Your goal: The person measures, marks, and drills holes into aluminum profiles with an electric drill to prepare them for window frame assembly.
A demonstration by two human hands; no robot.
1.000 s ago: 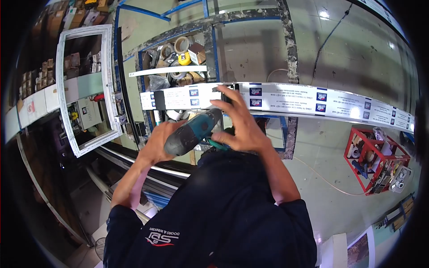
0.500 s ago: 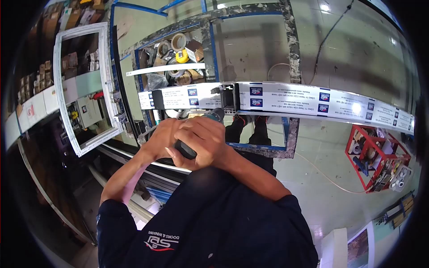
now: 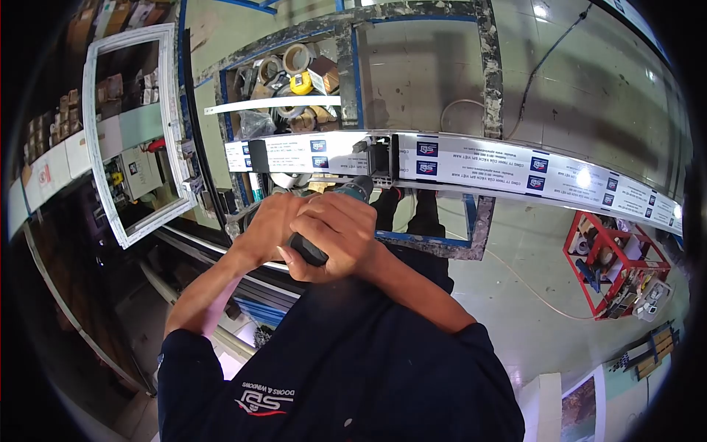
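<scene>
Both my hands wrap a teal and black power drill (image 3: pixel 352 191). My left hand (image 3: pixel 266 227) holds its grip from the left, and my right hand (image 3: pixel 333 233) is closed over the body from the right. The drill's nose points up at a long white window profile (image 3: pixel 515 171) covered in printed protective film, right below a dark gap in the profile (image 3: pixel 380 159). Most of the drill is hidden under my fingers.
The profile lies across a blue metal frame bench (image 3: pixel 471 221). Tape rolls and a yellow tape measure (image 3: pixel 300 82) sit in a bin behind. A white window frame (image 3: pixel 99 147) leans at left. A red rack (image 3: pixel 615 265) of tools stands at right.
My right hand came off the profile and closed over the drill body beside my left hand. The drill's nose rose toward the gap in the profile.
</scene>
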